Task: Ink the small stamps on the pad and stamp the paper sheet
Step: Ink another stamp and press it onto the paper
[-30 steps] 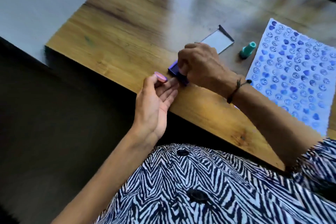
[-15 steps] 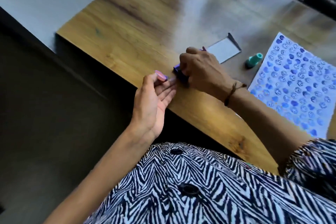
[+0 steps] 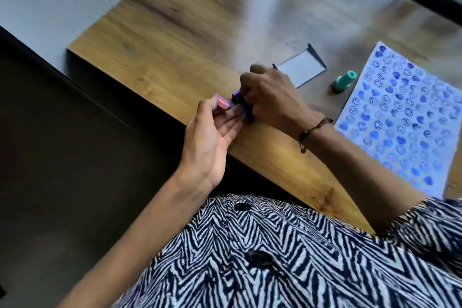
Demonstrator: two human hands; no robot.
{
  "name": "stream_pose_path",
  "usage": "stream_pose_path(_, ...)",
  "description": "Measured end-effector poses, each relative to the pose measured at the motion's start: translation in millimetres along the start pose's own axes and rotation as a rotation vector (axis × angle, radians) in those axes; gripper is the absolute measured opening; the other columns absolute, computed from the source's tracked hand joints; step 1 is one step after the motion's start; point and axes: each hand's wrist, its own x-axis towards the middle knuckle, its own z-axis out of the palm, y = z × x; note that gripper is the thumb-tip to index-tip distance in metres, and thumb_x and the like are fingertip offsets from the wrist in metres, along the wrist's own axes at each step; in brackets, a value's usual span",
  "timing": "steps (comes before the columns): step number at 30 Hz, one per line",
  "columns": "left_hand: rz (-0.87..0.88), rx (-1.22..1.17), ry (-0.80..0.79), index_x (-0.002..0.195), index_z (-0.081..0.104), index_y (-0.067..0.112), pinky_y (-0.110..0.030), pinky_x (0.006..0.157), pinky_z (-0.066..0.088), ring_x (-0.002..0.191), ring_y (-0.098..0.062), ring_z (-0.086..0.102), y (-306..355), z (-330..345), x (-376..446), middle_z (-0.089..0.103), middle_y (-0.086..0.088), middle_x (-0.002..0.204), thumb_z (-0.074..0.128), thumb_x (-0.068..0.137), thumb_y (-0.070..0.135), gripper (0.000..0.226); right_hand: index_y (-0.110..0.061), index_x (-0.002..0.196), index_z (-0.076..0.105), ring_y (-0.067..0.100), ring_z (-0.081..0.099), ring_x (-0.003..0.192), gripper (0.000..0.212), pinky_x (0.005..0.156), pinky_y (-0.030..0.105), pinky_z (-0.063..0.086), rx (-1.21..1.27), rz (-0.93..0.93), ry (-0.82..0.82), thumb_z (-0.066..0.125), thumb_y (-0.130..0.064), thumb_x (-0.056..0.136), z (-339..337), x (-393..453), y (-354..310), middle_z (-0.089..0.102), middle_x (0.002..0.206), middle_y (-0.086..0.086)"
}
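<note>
Two hands met near the front edge of the wooden table (image 3: 175,40). The right hand (image 3: 272,97) was curled knuckles-up over a small dark blue ink pad (image 3: 243,105), fingers bent down onto it; whether it gripped a stamp beneath those fingers I could not tell, since the hand hid its own fingertips. The left hand (image 3: 215,132) lay palm up just beside it, fingers loosely extended and touching the pad's near side, with a small pink stamp (image 3: 222,103) pinched between thumb and forefinger.

Behind the right hand, a flat white-faced lid (image 3: 300,70) with a dark rim lay on the table (its hinge side, if any, was hidden by the knuckles). To the right of the lid, a teal stamp (image 3: 343,81) lay tilted on the wood, just beside the left edge of the paper sheet (image 3: 405,117). The sheet lay flat on the right side of the table, well apart from the pad, and was covered in rows of blue stamped marks, some smiling faces and some solid hearts.

A dark cord bracelet (image 3: 312,130) circled the right wrist. A black-and-white zigzag shirt (image 3: 275,257) filled the bottom of the view.
</note>
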Motion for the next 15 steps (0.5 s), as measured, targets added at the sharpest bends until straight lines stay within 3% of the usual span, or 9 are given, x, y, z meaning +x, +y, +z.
stream_pose_path(4, 0.01, 0.01, -0.011, 0.067, 0.052, 0.016, -0.025, 0.083, 0.05, 0.093, -0.028, 0.063, -0.2, 0.8, 1.2, 0.065, -0.021, 0.094, 0.038, 0.09, 0.021, 0.027, -0.005, 0.077, 0.062, 0.035, 0.058, 0.078, 0.017, 0.058, 0.035, 0.042, 0.07, 0.041, 0.129, 0.049, 0.001, 0.069, -15.3, 6.9, 10.2, 0.065, 0.087, 0.016)
stream_pose_path(8, -0.009, 0.051, 0.002, 0.069, 0.051, 0.016, -0.026, 0.086, 0.049, 0.098, -0.03, 0.064, -4.9, 2.9, 0.5, 0.065, -0.023, 0.099, 0.037, 0.09, 0.022, 0.026, -0.006, 0.081, 0.062, 0.036, 0.058, 0.085, 0.017, 0.063, 0.037, 0.045, -0.005, 0.091, 0.021, 0.049, 0.001, 0.072, -11.3, 7.9, 18.3, 0.064, 0.094, 0.015)
stream_pose_path(12, 0.015, 0.07, -0.02, 0.068, 0.052, 0.017, -0.027, 0.089, 0.048, 0.094, -0.027, 0.064, -5.9, 5.2, -0.4, 0.066, -0.019, 0.093, 0.037, 0.09, 0.022, 0.026, -0.007, 0.077, 0.061, 0.036, 0.059, 0.079, 0.016, 0.056, 0.032, 0.038, 0.021, 0.082, 0.113, 0.051, 0.002, 0.069, -12.6, 8.8, 21.0, 0.064, 0.09, 0.015)
stream_pose_path(15, 0.039, 0.12, -0.058, 0.071, 0.052, 0.016, -0.028, 0.087, 0.049, 0.089, -0.026, 0.065, -10.6, 7.1, -2.8, 0.067, -0.018, 0.091, 0.036, 0.09, 0.021, 0.026, -0.007, 0.084, 0.058, 0.038, 0.056, 0.082, 0.017, 0.057, 0.033, 0.035, -0.032, 0.134, 0.033, 0.051, 0.003, 0.073, -4.3, 2.4, 16.3, 0.059, 0.097, 0.015)
